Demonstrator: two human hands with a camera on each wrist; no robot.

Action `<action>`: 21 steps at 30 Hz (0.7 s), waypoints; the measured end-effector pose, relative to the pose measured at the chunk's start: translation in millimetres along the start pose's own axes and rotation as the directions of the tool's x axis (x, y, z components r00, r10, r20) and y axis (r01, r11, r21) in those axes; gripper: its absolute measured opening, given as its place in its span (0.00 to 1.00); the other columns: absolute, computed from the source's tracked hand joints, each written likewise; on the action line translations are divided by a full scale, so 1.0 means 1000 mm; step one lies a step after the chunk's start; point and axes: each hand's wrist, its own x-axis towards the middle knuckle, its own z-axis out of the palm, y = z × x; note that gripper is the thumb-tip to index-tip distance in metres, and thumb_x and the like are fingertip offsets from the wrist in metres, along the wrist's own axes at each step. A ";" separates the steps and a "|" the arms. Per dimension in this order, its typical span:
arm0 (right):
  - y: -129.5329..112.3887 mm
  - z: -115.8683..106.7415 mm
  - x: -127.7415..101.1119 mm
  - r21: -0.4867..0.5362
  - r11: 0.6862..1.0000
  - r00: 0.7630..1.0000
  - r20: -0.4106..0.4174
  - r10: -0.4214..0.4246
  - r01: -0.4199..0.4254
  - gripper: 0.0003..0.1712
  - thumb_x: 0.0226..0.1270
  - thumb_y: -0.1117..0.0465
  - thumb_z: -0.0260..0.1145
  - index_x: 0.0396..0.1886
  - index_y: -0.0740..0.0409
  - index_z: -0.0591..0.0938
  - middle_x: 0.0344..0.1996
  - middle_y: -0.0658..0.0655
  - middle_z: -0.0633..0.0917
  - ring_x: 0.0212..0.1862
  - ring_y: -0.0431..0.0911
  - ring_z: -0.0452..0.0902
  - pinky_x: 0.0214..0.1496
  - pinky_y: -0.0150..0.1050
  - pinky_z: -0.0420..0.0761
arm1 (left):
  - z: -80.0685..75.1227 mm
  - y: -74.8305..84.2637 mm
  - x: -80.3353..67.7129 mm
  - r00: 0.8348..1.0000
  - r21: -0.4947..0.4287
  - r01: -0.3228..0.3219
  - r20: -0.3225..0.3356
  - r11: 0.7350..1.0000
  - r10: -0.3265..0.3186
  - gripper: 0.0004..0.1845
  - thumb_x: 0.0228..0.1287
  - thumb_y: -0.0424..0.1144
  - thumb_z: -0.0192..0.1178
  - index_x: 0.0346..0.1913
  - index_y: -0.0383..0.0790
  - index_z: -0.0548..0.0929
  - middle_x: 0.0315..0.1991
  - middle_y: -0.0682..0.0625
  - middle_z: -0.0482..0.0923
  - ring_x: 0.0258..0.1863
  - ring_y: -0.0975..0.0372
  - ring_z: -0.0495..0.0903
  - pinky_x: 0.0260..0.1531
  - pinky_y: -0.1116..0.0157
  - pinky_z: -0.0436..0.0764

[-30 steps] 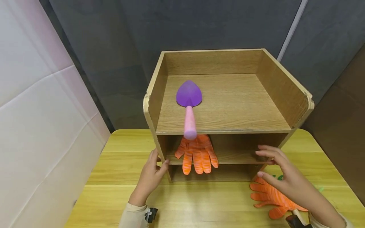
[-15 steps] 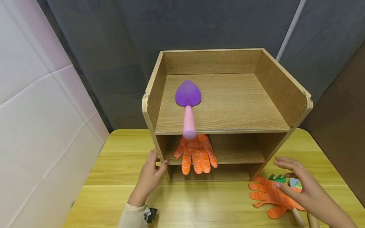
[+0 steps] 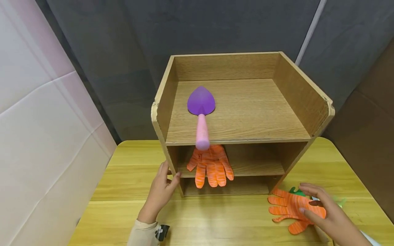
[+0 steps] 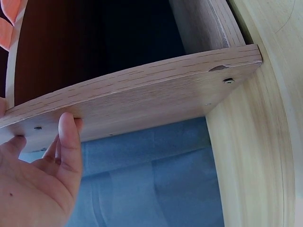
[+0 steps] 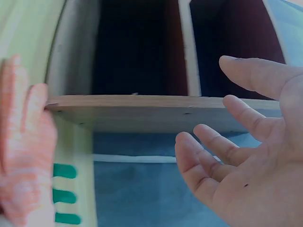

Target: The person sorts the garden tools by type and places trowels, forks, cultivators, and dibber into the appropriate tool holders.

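Note:
My left hand point(image 3: 160, 191) grips the front edge of the wooden shelf unit's point(image 3: 240, 112) left side panel, its thumb at the edge. In the left wrist view the fingers point(image 4: 70, 137) of this hand bear on the panel's outer face. My right hand point(image 3: 329, 215) hovers over an orange knit glove point(image 3: 286, 208) on the table, its fingers loosely bent and holding nothing. Another orange glove point(image 3: 212, 167) hangs over the middle shelf's front. A purple trowel point(image 3: 201, 102) with a pink handle lies on the top shelf.
Just behind the right-hand glove, a green piece point(image 3: 296, 192) shows, partly hidden by my right hand; its prongs point(image 5: 65, 196) appear in the right wrist view. The yellow wooden table point(image 3: 123, 174) carries everything. A white wall point(image 3: 46, 136) stands at left, a dark partition point(image 3: 215, 27) behind.
My right hand has come away from the shelf unit's right side and moved down and right to the glove on the table. The left hand stays put.

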 end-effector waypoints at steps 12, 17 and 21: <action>0.029 0.023 -0.024 -0.007 0.995 0.994 -0.029 0.101 -0.101 0.33 0.52 0.75 0.70 0.59 0.64 0.72 0.57 0.24 0.66 0.52 0.15 0.62 0.38 0.23 0.75 | -0.001 0.001 0.001 1.000 0.003 0.002 0.010 1.000 -0.002 0.26 0.66 0.34 0.55 0.66 0.40 0.64 0.54 0.41 0.72 0.44 0.52 0.77 0.30 0.68 0.81; 0.036 0.030 -0.037 -0.002 0.955 0.955 0.009 0.296 -0.296 0.30 0.58 0.69 0.69 0.61 0.57 0.71 0.55 0.26 0.66 0.47 0.17 0.65 0.35 0.31 0.79 | -0.001 0.002 0.001 1.000 0.003 0.004 0.015 1.000 -0.004 0.27 0.66 0.34 0.55 0.67 0.40 0.63 0.54 0.41 0.72 0.44 0.52 0.77 0.30 0.68 0.81; 0.041 0.035 -0.045 0.010 0.919 0.919 0.019 0.394 -0.394 0.29 0.61 0.67 0.68 0.61 0.54 0.70 0.54 0.35 0.69 0.45 0.16 0.66 0.35 0.34 0.81 | -0.001 0.001 0.001 1.000 0.005 0.009 0.013 1.000 -0.009 0.27 0.66 0.34 0.55 0.67 0.41 0.64 0.54 0.41 0.72 0.44 0.52 0.77 0.30 0.68 0.80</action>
